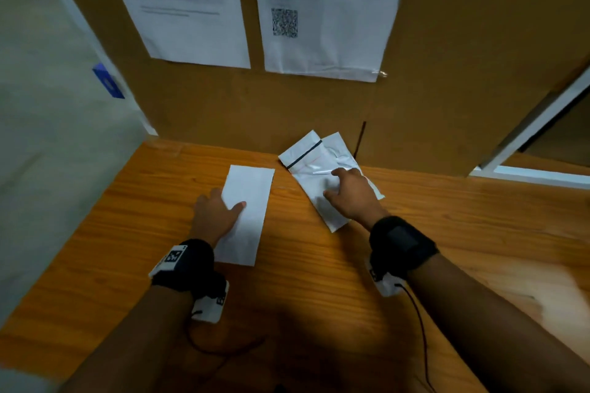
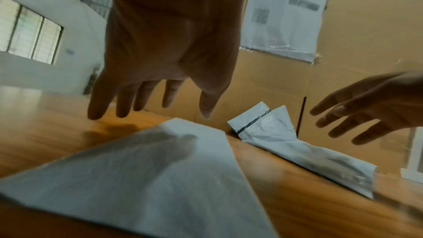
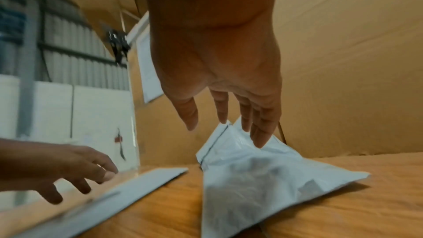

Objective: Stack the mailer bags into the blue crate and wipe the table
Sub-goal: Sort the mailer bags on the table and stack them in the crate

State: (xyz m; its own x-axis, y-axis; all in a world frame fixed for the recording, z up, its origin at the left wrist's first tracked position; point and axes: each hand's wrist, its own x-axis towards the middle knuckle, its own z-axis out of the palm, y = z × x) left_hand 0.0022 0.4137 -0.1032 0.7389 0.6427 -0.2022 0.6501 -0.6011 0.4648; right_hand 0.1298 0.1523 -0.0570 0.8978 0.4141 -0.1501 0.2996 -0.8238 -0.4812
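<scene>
A flat white mailer bag (image 1: 247, 226) (image 2: 148, 178) (image 3: 109, 198) lies on the wooden table (image 1: 319, 281). My left hand (image 1: 223, 207) (image 2: 160, 64) is spread over its left edge, fingers straight, thumb above the bag; it grips nothing. To the right, two overlapping white mailer bags (image 1: 308, 155) (image 2: 270, 133) (image 3: 263, 178), one with a dark strip, lean against the cardboard wall. My right hand (image 1: 349, 190) (image 3: 224, 82) is over them with straight fingers, fingertips at their far end. No blue crate is in view.
A tall cardboard wall (image 1: 223, 105) with two taped printed sheets (image 1: 325, 9) closes the table's far side. A white frame (image 1: 526, 143) stands at the right. The table's left edge drops to a grey floor (image 1: 48, 153). Wrist cables trail near my forearms.
</scene>
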